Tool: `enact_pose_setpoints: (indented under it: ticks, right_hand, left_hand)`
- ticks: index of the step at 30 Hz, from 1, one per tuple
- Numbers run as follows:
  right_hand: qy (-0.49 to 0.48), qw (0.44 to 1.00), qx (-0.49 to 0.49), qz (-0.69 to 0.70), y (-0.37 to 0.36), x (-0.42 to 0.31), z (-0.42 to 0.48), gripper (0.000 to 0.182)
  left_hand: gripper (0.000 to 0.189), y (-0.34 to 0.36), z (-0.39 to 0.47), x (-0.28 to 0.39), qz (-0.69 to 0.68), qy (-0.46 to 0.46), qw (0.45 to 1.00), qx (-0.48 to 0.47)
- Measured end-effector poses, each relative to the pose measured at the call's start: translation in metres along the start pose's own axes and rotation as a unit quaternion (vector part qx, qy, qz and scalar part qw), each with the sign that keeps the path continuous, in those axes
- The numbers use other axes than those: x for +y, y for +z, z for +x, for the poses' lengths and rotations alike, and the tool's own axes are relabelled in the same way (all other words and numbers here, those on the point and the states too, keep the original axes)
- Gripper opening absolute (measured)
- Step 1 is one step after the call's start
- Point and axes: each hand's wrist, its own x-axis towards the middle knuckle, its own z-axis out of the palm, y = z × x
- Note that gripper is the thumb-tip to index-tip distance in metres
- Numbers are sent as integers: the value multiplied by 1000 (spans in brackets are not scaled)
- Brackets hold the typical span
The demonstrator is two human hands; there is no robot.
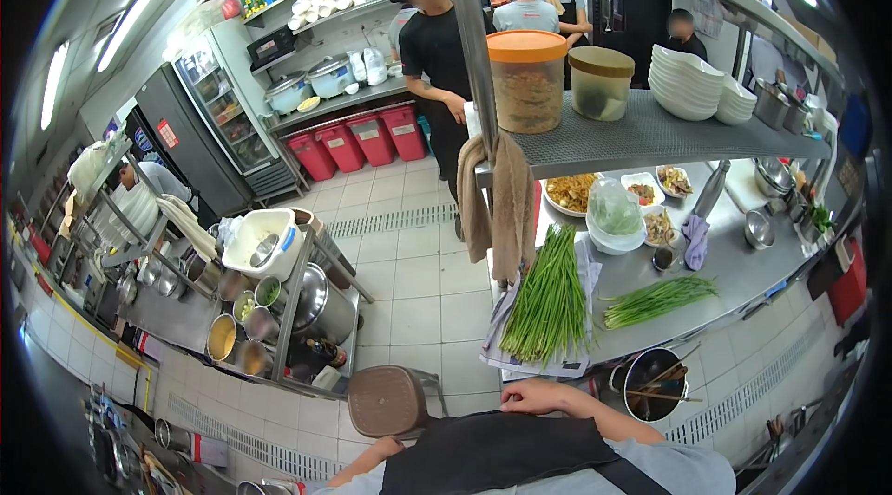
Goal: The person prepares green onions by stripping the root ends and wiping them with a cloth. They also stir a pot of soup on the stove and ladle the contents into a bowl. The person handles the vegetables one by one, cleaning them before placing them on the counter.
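My right hand [533, 397] is bent in front of the black apron, its fingers curled, with no object visible in it. At the apron's left side, my left hand [385, 448] hangs low near a brown plastic stool [387, 401]; its fingers are mostly hidden. Beyond my right hand, a large bunch of long green stalks [547, 296] lies on newspaper [491, 349] at the corner of the steel table [669, 265]. A smaller bunch of green stalks [658, 301] rests on the bare steel to its right.
A pot with wooden sticks [655, 383] stands below the table edge. A brown towel [496, 202] hangs from the shelf post. Plates of food, including noodles [570, 194], stand under the shelf. Metal containers [223, 337] crowd the left rack. A person in black [435, 49] stands across the aisle; others are farther back.
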Motion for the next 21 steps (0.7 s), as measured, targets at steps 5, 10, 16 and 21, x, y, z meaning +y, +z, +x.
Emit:
enact_pose_setpoints:
  ticks: [5, 10, 16, 21]
  right_hand:
    - [8, 1000, 1, -18, 1, 3, -2, 49]
    - [-11, 1000, 27, -11, 4, 8, -3, 49]
    - [9, 1000, 21, -17, 4, 3, -5, 48]
    - [28, 999, 3, -19, 1, 1, -7, 49]
  left_hand:
    - [41, -1, -4, 3, 0, -8, 1000, 12]
    - [40, -2, -7, 4, 12, 30, 999, -2]
    - [39, -9, 0, 1, 40, 92, 994, -53]
    - [38, -4, 7, 6, 69, 109, 991, -39]
